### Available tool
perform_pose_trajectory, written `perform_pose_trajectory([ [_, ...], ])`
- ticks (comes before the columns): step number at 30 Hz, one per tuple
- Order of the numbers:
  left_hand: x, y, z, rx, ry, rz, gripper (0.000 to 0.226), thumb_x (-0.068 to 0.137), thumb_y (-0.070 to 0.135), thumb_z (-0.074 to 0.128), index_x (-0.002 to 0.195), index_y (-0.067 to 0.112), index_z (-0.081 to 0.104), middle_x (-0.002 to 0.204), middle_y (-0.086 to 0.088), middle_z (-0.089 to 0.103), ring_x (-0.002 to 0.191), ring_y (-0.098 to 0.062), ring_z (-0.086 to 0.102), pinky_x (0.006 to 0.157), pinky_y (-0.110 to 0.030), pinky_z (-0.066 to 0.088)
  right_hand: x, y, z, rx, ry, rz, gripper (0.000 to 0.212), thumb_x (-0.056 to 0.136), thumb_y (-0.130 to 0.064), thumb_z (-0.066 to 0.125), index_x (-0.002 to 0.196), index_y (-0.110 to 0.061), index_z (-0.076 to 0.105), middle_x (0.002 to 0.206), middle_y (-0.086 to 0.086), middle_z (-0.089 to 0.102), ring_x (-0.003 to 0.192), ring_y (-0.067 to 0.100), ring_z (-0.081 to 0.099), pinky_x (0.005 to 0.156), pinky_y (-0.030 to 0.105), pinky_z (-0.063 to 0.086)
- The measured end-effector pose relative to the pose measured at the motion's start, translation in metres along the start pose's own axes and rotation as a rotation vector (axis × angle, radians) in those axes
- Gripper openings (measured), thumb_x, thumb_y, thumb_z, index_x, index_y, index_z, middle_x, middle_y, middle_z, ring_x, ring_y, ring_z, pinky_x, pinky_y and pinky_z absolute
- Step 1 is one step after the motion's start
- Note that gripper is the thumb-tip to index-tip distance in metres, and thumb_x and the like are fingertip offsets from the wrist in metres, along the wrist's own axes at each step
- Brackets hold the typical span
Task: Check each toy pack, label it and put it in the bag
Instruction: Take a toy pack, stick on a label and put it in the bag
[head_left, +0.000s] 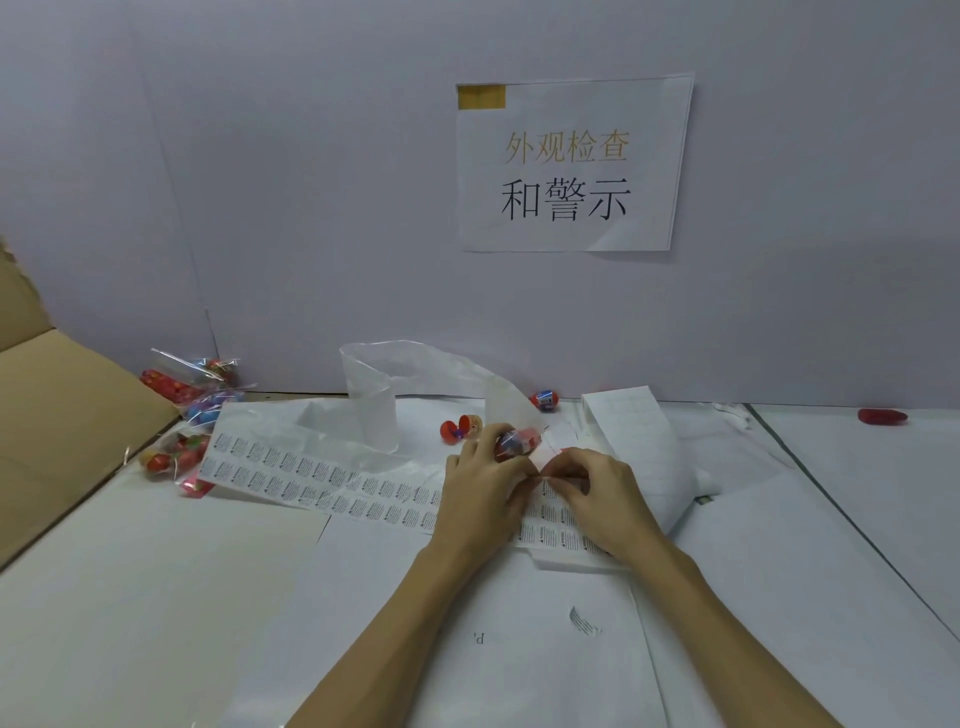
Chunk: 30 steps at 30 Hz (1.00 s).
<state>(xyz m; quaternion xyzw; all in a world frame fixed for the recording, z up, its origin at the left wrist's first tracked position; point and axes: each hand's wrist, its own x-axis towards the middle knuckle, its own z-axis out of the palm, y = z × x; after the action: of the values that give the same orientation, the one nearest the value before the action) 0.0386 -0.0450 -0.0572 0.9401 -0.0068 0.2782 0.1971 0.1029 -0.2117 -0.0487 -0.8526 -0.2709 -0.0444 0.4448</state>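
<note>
Both forearms are seen reaching forward from the near edge of the paper-covered worktop (156, 597), and the hands are brought together over the label sheet (322, 475). A small toy pack (514, 441) is held in the left hand (483, 493): its fingers are curled round the clear wrapping, with a red toy showing inside. The pack is carried just above and beyond the knuckles, its long axis running roughly left to right and tipped toward the right hand (597, 499). That hand's grip is closed to a fingertip pinch at the point where both hands meet; a label is probably held there, though it is too small to be made out. The sheet's rows of labels lie directly beneath, stretching away to the left. The open plastic bag (374, 405) is stood up behind and to the left of the pack, nearer the left hand. The labelling step is judged to be in hand: a short move up and leftward from the pinch is all that is called for. Unchecked packs (192, 410) are piled at the far left, beside a cardboard box (62, 405).
</note>
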Motion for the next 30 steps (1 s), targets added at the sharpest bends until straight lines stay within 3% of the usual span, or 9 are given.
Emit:
perform_pose_trajectory([
  [11, 0.003, -0.006, 0.005, -0.034, -0.06, -0.046, 0.019, 0.102, 0.036, 0.063, 0.112, 0.027, 0.076, 0.156, 0.002, 0.038, 0.136, -0.029, 0.04, 0.097, -0.042, 0.036, 0.0, 0.001, -0.009, 0.034, -0.004, -0.013, 0.027, 0.092, 0.001, 0.071, 0.097, -0.023, 0.082, 0.095, -0.012, 0.078, 0.092, -0.004, 0.071, 0.083, 0.006, 0.05],
  [16, 0.003, -0.008, 0.006, -0.043, -0.064, -0.051, 0.017, 0.102, 0.033, 0.063, 0.109, 0.025, 0.076, 0.156, -0.001, 0.039, 0.135, -0.03, 0.04, 0.094, -0.039, 0.031, 0.0, -0.001, -0.011, -0.004, 0.002, 0.0, 0.021, 0.095, -0.002, 0.07, 0.092, -0.023, 0.069, 0.096, -0.002, 0.077, 0.093, 0.011, 0.073, 0.086, 0.017, 0.056],
  [21, 0.003, -0.009, 0.007, -0.045, -0.087, -0.056, 0.019, 0.103, 0.034, 0.061, 0.112, 0.026, 0.075, 0.159, 0.001, 0.035, 0.139, -0.028, 0.036, 0.101, -0.042, 0.033, -0.002, -0.003, -0.011, 0.016, -0.035, -0.003, 0.03, 0.095, 0.004, 0.066, 0.092, -0.023, 0.079, 0.096, -0.011, 0.078, 0.093, -0.003, 0.071, 0.086, 0.007, 0.051],
  [25, 0.002, -0.009, 0.006, -0.048, -0.086, -0.057, 0.017, 0.103, 0.033, 0.061, 0.109, 0.025, 0.075, 0.157, 0.0, 0.037, 0.138, -0.029, 0.038, 0.099, -0.041, 0.032, -0.002, -0.003, -0.011, -0.02, -0.035, 0.015, 0.034, 0.095, 0.006, 0.063, 0.086, -0.027, 0.065, 0.092, -0.005, 0.076, 0.091, 0.003, 0.071, 0.089, 0.018, 0.057],
  [27, 0.002, -0.008, 0.006, -0.044, -0.089, -0.06, 0.018, 0.104, 0.034, 0.06, 0.111, 0.025, 0.075, 0.157, 0.0, 0.037, 0.137, -0.028, 0.037, 0.098, -0.039, 0.03, -0.003, -0.004, -0.011, 0.007, -0.015, 0.016, 0.034, 0.096, 0.004, 0.062, 0.09, -0.029, 0.057, 0.092, -0.003, 0.076, 0.09, 0.008, 0.072, 0.083, 0.013, 0.055],
  [30, 0.003, -0.007, 0.005, -0.048, -0.093, -0.066, 0.02, 0.104, 0.035, 0.059, 0.112, 0.025, 0.075, 0.157, 0.001, 0.037, 0.137, -0.027, 0.037, 0.098, -0.038, 0.029, -0.003, -0.006, -0.011, 0.036, -0.032, 0.033, 0.029, 0.097, 0.0, 0.066, 0.105, -0.027, 0.061, 0.097, -0.005, 0.075, 0.094, 0.007, 0.071, 0.079, 0.005, 0.051],
])
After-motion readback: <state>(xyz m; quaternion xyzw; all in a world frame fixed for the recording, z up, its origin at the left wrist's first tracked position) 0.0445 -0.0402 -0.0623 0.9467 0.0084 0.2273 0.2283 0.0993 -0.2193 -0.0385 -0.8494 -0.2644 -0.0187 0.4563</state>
